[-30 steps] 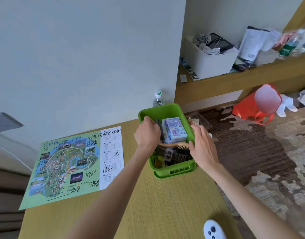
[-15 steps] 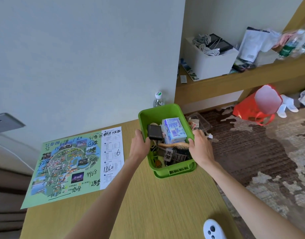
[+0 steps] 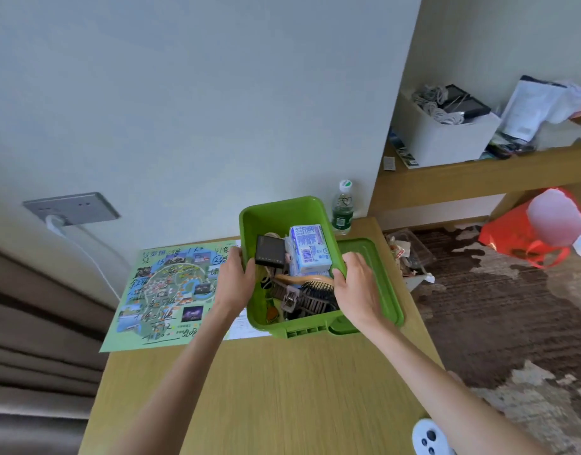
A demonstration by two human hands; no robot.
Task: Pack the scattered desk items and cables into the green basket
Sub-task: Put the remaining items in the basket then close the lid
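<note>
The green basket point(image 3: 276, 213) is held above the wooden desk point(image 3: 276, 389), tilted a little toward me. My left hand point(image 3: 235, 279) grips its left rim and my right hand point(image 3: 356, 284) grips its right rim. Inside lie a white and purple tissue pack point(image 3: 307, 249), a black flat box point(image 3: 269, 251), a wooden hairbrush point(image 3: 310, 284), brown hair clips point(image 3: 290, 298) and small bits at the bottom. A green lid point(image 3: 378, 280) lies on the desk under the basket's right side.
A green map sheet point(image 3: 164, 290) lies on the desk's left. A water bottle point(image 3: 342, 208) stands by the wall. A white controller point(image 3: 428, 440) sits at the desk's near right edge. A white charger cable point(image 3: 82, 244) hangs from the wall socket. A red bag point(image 3: 525, 238) sits on the carpet.
Both hands moved from inside the basket to its rims, then lifted it up and left over the map's edge, uncovering the green lid beneath.
</note>
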